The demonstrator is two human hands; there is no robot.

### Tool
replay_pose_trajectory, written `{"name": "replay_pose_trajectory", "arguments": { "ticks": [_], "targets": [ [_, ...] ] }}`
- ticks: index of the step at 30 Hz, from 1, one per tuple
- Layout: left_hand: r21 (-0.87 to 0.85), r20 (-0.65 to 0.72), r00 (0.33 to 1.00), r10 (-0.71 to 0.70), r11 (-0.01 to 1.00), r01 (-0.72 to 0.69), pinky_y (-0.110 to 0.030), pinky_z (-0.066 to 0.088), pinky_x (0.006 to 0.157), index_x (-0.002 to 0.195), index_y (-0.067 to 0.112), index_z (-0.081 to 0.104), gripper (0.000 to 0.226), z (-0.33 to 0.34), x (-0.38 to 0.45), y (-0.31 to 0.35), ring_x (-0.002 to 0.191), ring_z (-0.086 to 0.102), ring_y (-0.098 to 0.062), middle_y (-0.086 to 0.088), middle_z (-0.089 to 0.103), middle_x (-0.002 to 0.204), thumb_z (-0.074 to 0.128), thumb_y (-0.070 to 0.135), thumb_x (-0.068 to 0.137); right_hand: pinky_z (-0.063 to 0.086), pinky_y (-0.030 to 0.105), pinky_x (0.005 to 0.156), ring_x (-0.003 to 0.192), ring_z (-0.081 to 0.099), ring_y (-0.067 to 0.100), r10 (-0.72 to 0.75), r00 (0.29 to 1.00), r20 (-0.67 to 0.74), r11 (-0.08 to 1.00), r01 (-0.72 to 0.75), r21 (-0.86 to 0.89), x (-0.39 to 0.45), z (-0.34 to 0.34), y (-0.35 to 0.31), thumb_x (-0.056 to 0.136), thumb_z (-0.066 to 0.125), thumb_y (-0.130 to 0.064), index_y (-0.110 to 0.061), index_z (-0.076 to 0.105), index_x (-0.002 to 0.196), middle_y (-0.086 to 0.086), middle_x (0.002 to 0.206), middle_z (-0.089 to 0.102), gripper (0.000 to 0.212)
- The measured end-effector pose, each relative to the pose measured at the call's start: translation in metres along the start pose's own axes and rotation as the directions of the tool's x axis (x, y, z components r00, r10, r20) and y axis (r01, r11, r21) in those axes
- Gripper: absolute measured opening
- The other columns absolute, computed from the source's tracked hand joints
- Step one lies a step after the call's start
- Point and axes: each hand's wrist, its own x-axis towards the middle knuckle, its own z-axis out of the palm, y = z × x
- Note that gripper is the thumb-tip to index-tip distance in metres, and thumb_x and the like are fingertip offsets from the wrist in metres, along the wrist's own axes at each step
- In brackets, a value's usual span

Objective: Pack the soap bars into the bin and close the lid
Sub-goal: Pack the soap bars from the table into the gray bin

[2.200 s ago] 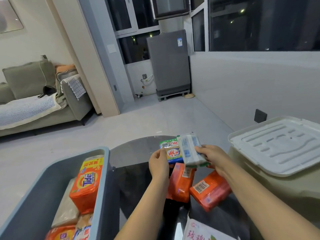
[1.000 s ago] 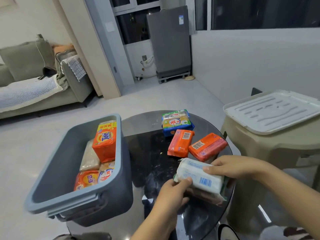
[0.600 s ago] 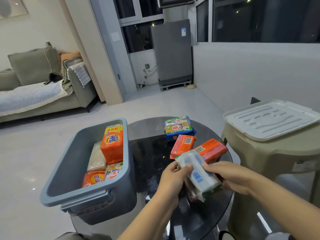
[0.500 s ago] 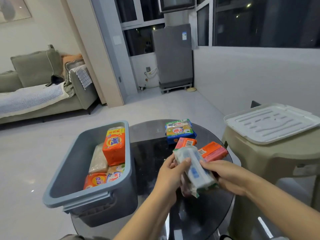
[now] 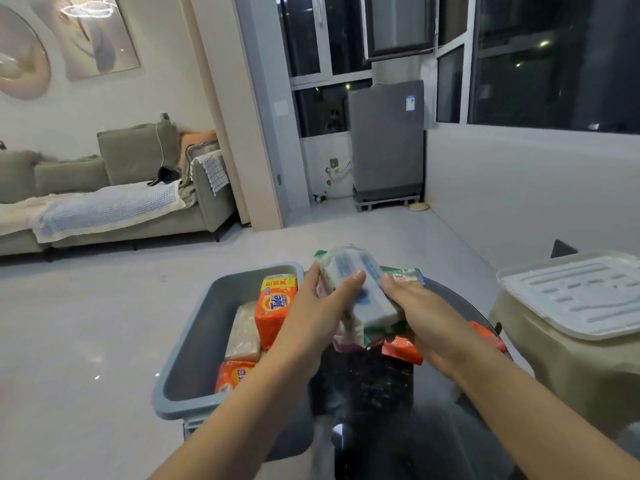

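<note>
Both hands hold a white soap pack (image 5: 356, 285) with blue print above the black round table (image 5: 374, 393), at the right rim of the grey bin (image 5: 194, 341). My left hand (image 5: 311, 317) grips its left side, my right hand (image 5: 422, 320) its right side. A second pinkish pack hangs under the white one. Inside the bin stand an orange Tide bar (image 5: 275, 306), a pale bar (image 5: 244, 332) and another orange bar (image 5: 232, 375). Orange soap bars (image 5: 401, 348) and a green-blue pack (image 5: 405, 276) lie on the table, partly hidden by my hands. The white lid (image 5: 575, 292) rests on a beige stool.
The beige stool (image 5: 568, 372) stands close to the table's right side. A grey sofa (image 5: 114, 195) is at the far left and a grey washing machine (image 5: 386, 143) by the window. Pale floor lies left of the bin.
Both hands have lifted the white soap pack up and leftward, from the table's front to the bin's right rim. The head has tilted up.
</note>
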Motion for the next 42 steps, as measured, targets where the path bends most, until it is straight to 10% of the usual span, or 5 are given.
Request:
{"name": "replay_pose_trajectory", "arguments": {
  "ticks": [7, 13, 25, 28, 42],
  "targets": [
    [0.104, -0.066, 0.998, -0.012, 0.994, 0.019, -0.046, 0.053, 0.092, 0.126, 0.03, 0.055, 0.069, -0.047, 0.003, 0.015, 0.102, 0.068, -0.022, -0.003, 0.067, 0.118, 0.063, 0.059, 0.064, 0.056, 0.028, 0.073, 0.09, 0.07, 0.017, -0.024, 0.994, 0.106, 0.999, 0.029, -0.041, 0.019, 0.047, -0.005, 0.095, 0.041, -0.038, -0.021, 0.064, 0.098, 0.003, 0.097, 0.074, 0.029],
    [0.055, -0.154, 0.984, -0.093, 0.993, 0.102, -0.025, 0.055, 0.052, 0.12, 0.02, 0.06, 0.034, -0.09, 0.01, 0.017, 0.085, 0.073, -0.021, -0.008, 0.073, 0.104, 0.057, 0.035, 0.089, 0.053, 0.034, 0.086, 0.095, 0.066, 0.014, 0.011, 0.984, 0.18, 0.98, 0.025, -0.197, 0.033, 0.083, -0.002, 0.093, 0.042, -0.046, -0.028, 0.062, 0.107, -0.004, 0.101, 0.071, 0.03],
    [0.274, -0.292, 0.954, -0.075, 0.949, 0.159, -0.018, 0.052, 0.051, 0.088, 0.013, 0.072, 0.04, -0.158, 0.044, 0.014, 0.066, 0.072, -0.009, -0.004, 0.075, 0.083, 0.052, 0.048, 0.089, 0.055, 0.027, 0.057, 0.082, 0.071, 0.018, 0.188, 0.947, 0.26, 0.982, -0.186, -0.031, 0.097, 0.149, -0.006, 0.088, 0.058, -0.029, -0.018, 0.057, 0.118, 0.007, 0.1, 0.073, 0.032],
    [0.42, -0.359, 0.933, -0.02, 0.889, 0.181, -0.021, 0.053, 0.063, 0.083, 0.015, 0.074, 0.045, -0.175, 0.049, 0.009, 0.075, 0.07, -0.013, -0.003, 0.074, 0.086, 0.048, 0.052, 0.09, 0.058, 0.034, 0.069, 0.089, 0.07, 0.023, 0.221, 0.953, 0.209, 0.975, -0.221, -0.022, 0.111, 0.165, 0.0, 0.088, 0.059, -0.025, -0.015, 0.057, 0.119, 0.01, 0.104, 0.072, 0.032],
    [0.295, -0.358, 0.921, -0.153, 0.917, 0.267, -0.026, 0.049, 0.076, 0.109, 0.01, 0.066, 0.032, -0.201, 0.04, -0.034, 0.097, 0.063, -0.02, -0.008, 0.068, 0.105, 0.042, 0.026, 0.098, 0.049, 0.034, 0.083, 0.103, 0.057, 0.029, 0.312, 0.95, 0.019, 0.653, -0.2, -0.731, 0.127, 0.215, 0.0, 0.093, 0.044, -0.009, 0.0, 0.051, 0.121, 0.017, 0.118, 0.059, 0.03]
  ]
}}
